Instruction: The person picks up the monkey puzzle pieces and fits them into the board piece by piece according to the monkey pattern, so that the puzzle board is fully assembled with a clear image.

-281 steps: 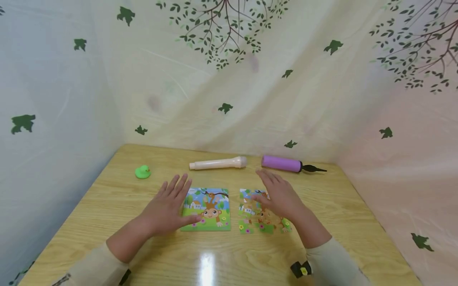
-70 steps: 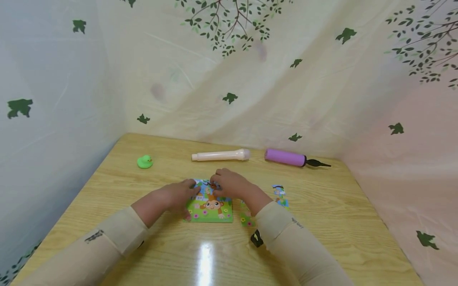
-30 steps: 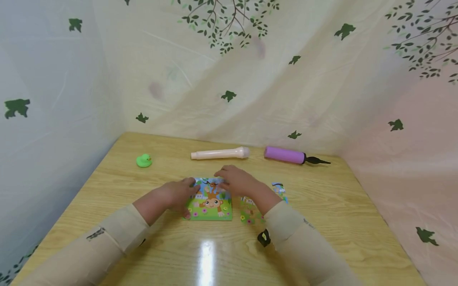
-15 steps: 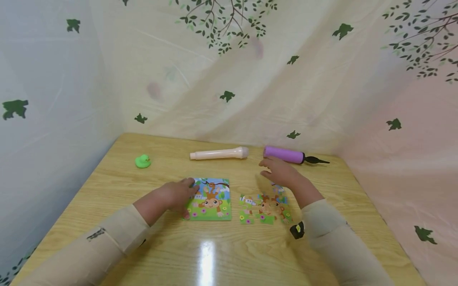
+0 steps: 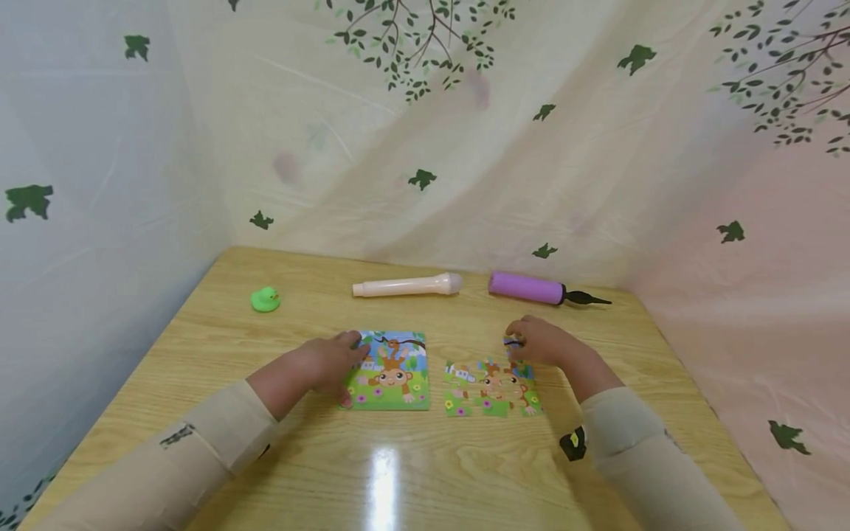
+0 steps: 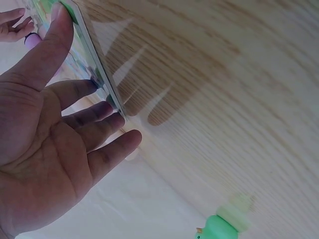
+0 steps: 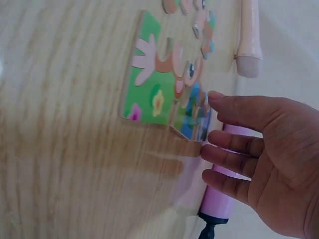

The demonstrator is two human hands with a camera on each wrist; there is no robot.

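A square monkey puzzle board [image 5: 392,391] lies on the table in the head view. My left hand [image 5: 325,363] rests at its left side, thumb near the lower corner and fingertips along the edge; the left wrist view shows these fingers fairly straight. Right of the board lie several loose puzzle pieces [image 5: 491,387] with parts of the same monkey picture. At their far right corner, my right hand [image 5: 543,343] pinches a puzzle piece [image 5: 513,343] between thumb and fingers. The right wrist view shows its thumb [image 7: 234,104] and fingers on opposite sides of the piece, partly hiding it.
Toward the back of the wooden table [image 5: 398,494] lie a green rubber duck [image 5: 265,299], a pale microphone-shaped stick [image 5: 405,285] and a purple hand pump [image 5: 527,287] with a black nozzle. A leaf-printed cloth [image 5: 372,184] hangs behind and along the sides.
My right hand has left the upper part of the board, moved right and come down on the far right piece. Fewer loose pieces lie in the far row than at first. My left hand stays put lately.
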